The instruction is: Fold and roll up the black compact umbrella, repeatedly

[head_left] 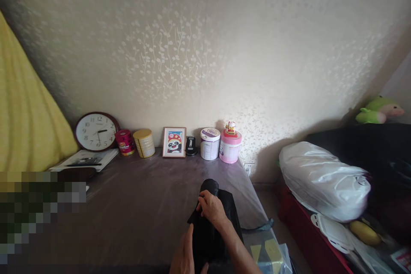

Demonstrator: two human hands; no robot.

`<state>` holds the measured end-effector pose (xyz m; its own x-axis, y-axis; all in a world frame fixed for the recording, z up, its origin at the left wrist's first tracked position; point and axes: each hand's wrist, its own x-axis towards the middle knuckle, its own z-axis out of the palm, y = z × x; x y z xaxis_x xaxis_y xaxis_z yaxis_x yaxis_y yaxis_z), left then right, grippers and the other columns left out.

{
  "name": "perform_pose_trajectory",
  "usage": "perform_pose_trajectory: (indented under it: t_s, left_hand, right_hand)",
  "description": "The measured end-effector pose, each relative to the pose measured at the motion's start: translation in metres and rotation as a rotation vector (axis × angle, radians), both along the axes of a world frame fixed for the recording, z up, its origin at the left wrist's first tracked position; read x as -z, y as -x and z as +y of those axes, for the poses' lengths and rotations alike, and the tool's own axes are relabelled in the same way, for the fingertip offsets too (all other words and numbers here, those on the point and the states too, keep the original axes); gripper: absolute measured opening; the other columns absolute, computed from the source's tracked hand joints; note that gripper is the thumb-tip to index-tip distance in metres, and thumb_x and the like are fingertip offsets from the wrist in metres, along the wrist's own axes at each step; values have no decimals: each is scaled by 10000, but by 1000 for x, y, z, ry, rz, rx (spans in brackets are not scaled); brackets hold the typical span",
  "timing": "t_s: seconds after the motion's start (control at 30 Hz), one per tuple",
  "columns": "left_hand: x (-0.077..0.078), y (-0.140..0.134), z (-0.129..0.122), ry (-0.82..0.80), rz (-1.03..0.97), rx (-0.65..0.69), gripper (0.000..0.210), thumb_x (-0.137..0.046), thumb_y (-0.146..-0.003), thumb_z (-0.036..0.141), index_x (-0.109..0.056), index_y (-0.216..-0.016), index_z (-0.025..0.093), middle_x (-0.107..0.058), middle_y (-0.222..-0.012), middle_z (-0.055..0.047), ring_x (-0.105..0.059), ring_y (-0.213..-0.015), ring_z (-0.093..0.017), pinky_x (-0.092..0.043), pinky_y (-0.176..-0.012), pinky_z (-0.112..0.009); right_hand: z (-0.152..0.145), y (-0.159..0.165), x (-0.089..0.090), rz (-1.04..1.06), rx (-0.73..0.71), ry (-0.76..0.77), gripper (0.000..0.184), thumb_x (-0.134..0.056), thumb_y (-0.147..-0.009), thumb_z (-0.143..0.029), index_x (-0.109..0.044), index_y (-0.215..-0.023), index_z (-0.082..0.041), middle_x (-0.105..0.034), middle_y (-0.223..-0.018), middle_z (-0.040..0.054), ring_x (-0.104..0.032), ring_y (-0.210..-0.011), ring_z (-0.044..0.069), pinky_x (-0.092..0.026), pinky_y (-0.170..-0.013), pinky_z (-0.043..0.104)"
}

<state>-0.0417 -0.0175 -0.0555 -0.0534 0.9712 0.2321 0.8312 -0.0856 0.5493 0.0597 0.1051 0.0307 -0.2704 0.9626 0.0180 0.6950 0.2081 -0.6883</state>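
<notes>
A black cloth item [228, 207] lies bunched near the front right of the covered table, with a rounded end pointing toward the wall. Its exact kind cannot be made out. My right hand [212, 209] is over its upper part, fingers curled and pinching the cloth. Low in the view, my left hand [184, 250] rests along the cloth's left edge. Its fingers are stretched out and a thumb tip shows at the bottom. The lower part of the cloth is partly hidden by my right forearm.
Along the wall stand a round clock [97, 132], a red can [125, 142], a yellow can [144, 143], a framed panda picture [174, 142], a white tub [210, 144] and a pink-lidded tub [230, 150] bearing a cat figurine [230, 128]. Right: a stuffed white plastic bag [323, 180].
</notes>
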Motion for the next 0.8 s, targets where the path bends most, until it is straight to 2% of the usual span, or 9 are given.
perform_pose_trajectory:
  t_s: [0.1,0.17,0.23,0.37,0.47,0.53,0.63,0.7,0.8]
  left_hand:
    - [-7,3,3,-179,113,-11,613,-511,-715,225,-358,-1306,188,-443,-1328,-146,-469,-1199,-281,-432,-960,-424]
    - [-9,1,8,-280,190,81,581,-539,-717,251,-403,-1281,224,-418,-1358,-134,-437,-1229,-298,-422,-969,-450]
    - [-8,-3,12,-304,239,161,631,-556,-692,234,-389,-1301,227,-386,-1393,-135,-385,-1268,-311,-399,-991,-471]
    - [3,-13,16,-132,225,131,780,-540,-615,123,-307,-1358,165,-330,-1428,-167,-324,-1305,-325,-380,-1008,-468]
    - [11,-15,16,-22,178,154,801,-498,-594,59,-285,-1364,119,-242,-1460,-188,-269,-1331,-313,-359,-1032,-428]
    - [13,-15,16,25,149,159,796,-467,-599,31,-266,-1367,90,-200,-1470,-196,-229,-1347,-290,-322,-1062,-407]
    - [12,-16,16,102,102,142,809,-423,-602,3,-208,-1380,64,-187,-1479,-176,-205,-1357,-239,-284,-1089,-360]
    - [10,-17,15,142,73,129,796,-406,-607,-1,-199,-1375,31,-194,-1477,-172,-191,-1361,-224,-248,-1107,-343]
    - [7,-19,14,176,32,112,771,-402,-617,3,-208,-1364,-7,-197,-1471,-187,-194,-1360,-225,-214,-1117,-339]
  right_hand:
    - [-2,1,-1,-22,-29,-13,215,-364,-869,-210,-578,-882,-193,-701,-658,-25,-606,-496,84,-388,-558,179]
    - [-3,2,-2,-54,-35,-26,228,-369,-868,-212,-596,-852,-198,-703,-664,-19,-618,-527,90,-391,-566,181]
    - [-3,3,-4,-86,-26,-39,234,-379,-862,-205,-612,-834,-200,-709,-687,-7,-636,-588,103,-397,-585,183]
    - [-9,2,-8,-62,-63,-39,227,-397,-855,-191,-622,-830,-209,-711,-697,-16,-635,-603,108,-404,-585,182]
    - [-20,-4,-10,19,-179,-58,222,-402,-874,-207,-623,-881,-225,-703,-688,-38,-626,-591,99,-417,-596,175]
    - [-29,-10,-8,64,-232,-147,222,-407,-889,-223,-625,-927,-237,-703,-744,-35,-632,-681,106,-432,-654,181]
    - [-35,-19,1,61,-240,-349,219,-423,-899,-233,-637,-949,-242,-697,-865,-11,-603,-869,131,-430,-796,223]
    - [-33,-24,10,38,-270,-442,209,-441,-898,-230,-648,-924,-240,-693,-923,-3,-563,-996,146,-381,-925,275]
    - [-21,-27,22,15,-298,-486,214,-440,-903,-224,-653,-918,-241,-688,-980,-3,-499,-1129,151,-243,-1057,362]
